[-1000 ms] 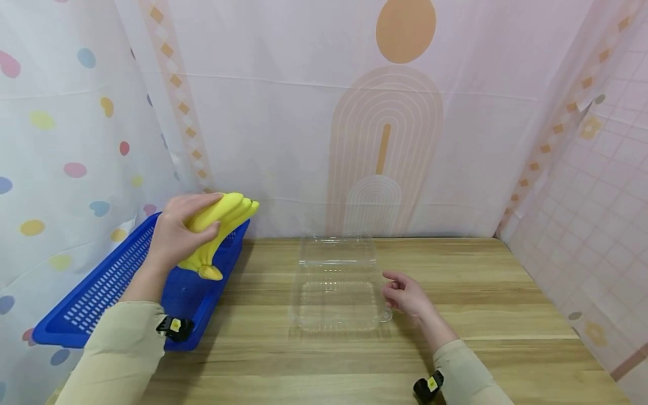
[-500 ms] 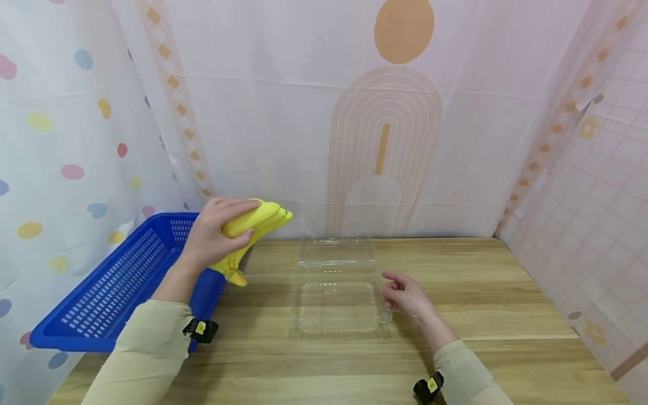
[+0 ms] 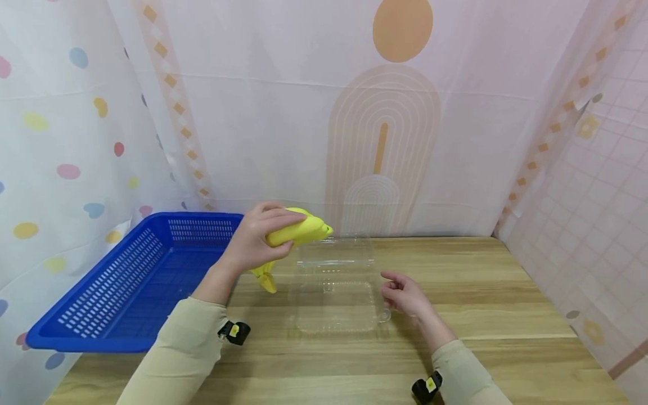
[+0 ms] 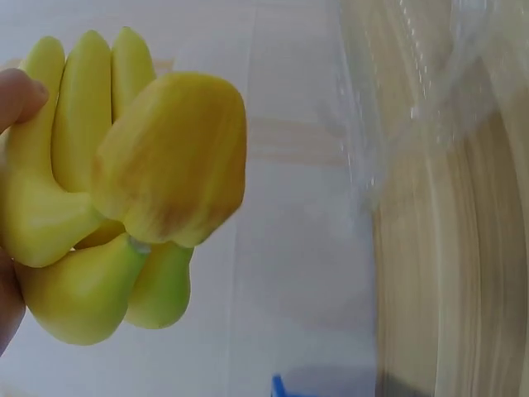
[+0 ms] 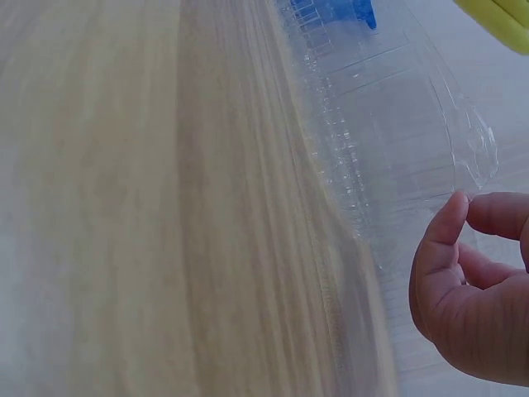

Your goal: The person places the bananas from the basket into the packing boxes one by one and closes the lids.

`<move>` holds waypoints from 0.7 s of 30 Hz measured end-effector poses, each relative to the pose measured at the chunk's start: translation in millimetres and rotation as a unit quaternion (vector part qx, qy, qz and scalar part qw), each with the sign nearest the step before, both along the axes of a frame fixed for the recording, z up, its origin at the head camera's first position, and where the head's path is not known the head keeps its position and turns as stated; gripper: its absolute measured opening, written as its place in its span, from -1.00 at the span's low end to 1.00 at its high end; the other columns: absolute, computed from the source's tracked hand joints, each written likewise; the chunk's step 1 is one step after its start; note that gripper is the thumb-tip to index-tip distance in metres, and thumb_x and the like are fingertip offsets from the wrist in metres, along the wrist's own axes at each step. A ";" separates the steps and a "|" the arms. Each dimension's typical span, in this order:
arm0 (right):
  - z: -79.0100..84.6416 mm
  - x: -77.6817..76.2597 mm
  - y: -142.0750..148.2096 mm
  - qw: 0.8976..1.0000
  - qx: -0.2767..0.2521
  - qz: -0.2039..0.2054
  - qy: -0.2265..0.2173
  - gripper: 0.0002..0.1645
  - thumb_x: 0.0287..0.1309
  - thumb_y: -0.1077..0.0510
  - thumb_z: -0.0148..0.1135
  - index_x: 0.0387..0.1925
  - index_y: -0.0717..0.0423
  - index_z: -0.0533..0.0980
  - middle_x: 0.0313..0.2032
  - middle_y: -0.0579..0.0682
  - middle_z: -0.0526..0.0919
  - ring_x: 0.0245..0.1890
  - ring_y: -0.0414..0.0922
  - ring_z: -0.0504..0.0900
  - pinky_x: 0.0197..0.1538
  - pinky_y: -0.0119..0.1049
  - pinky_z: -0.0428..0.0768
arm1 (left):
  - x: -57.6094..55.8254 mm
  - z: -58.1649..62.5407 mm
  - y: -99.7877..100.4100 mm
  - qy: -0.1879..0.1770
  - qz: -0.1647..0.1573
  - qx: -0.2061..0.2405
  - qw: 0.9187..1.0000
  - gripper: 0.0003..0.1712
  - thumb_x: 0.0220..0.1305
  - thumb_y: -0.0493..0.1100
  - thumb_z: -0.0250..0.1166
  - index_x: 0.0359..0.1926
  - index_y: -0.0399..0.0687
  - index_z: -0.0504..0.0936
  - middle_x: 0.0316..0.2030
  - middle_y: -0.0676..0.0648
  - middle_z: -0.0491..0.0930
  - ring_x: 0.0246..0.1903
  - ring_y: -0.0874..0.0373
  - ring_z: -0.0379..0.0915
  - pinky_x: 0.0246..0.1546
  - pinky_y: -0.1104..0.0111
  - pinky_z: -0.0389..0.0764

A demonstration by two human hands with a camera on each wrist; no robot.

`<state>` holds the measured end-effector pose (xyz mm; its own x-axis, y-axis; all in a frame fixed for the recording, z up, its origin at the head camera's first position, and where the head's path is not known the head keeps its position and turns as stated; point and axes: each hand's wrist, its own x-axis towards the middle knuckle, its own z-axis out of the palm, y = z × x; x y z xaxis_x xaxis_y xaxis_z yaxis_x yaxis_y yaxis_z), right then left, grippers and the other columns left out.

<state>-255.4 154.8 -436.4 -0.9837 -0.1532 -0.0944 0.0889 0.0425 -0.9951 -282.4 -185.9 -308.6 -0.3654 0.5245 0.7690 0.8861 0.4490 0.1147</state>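
My left hand (image 3: 258, 239) grips a bunch of yellow bananas (image 3: 298, 232) in the air, left of and above a clear plastic clamshell box (image 3: 336, 306). In the left wrist view the bananas (image 4: 78, 124) hang with the thick stem end (image 4: 178, 157) toward the camera. The box stands on the table with its lid (image 3: 336, 250) raised at the back. At the right side of the box, my right hand (image 3: 405, 295) pinches its edge between thumb and forefinger; the right wrist view shows those fingertips (image 5: 450, 211) meeting at the clear rim.
A blue slatted plastic basket (image 3: 167, 270) stands on the left of the wooden table (image 3: 481, 292). Patterned cloth curtains (image 3: 278, 140) hang behind and along both sides.
My left hand has carried the bananas rightward from over the blue basket to beside the clear box, tilting them toward horizontal. The right hand has stayed where it was.
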 end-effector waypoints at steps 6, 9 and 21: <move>-0.5 -0.3 -1.2 1.000 -0.006 -0.003 0.003 -0.39 0.31 0.44 0.09 0.35 0.51 0.22 -0.33 -0.01 0.46 -0.48 -0.21 0.45 -0.43 -0.47 0.52 | -0.4 -6.7 24.8 0.030 -0.018 -0.026 0.999 -0.41 -0.14 -0.31 0.53 0.04 -0.04 0.71 -0.06 -0.03 0.71 0.01 -0.20 0.47 0.01 -0.06 0.46; -1.3 -0.1 -1.7 1.000 -0.007 -0.001 0.005 -0.39 0.31 0.44 0.08 0.34 0.53 0.20 -0.34 -0.02 0.46 -0.49 -0.22 0.45 -0.43 -0.47 0.51 | -0.1 -10.7 36.6 0.044 -0.030 -0.041 0.998 -0.43 -0.16 -0.30 0.54 0.02 -0.03 0.73 -0.08 -0.01 0.72 -0.02 -0.18 0.51 0.01 -0.02 0.50; -0.2 0.5 -1.9 1.000 -0.006 -0.006 -0.004 -0.40 0.31 0.43 0.10 0.35 0.48 0.23 -0.32 -0.01 0.47 -0.45 -0.20 0.45 -0.41 -0.46 0.53 | 1.6 -28.4 77.3 0.045 -0.032 -0.146 0.988 -0.42 -0.15 -0.28 0.54 0.01 0.14 0.73 -0.06 0.16 0.70 0.04 -0.11 0.47 -0.12 0.06 0.51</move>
<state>-255.0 152.9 -436.6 -0.9847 -0.1418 -0.1009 0.0976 0.0296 -0.9948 -280.8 -108.6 -337.0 -0.2614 0.7482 0.6098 0.9145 0.3941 -0.0916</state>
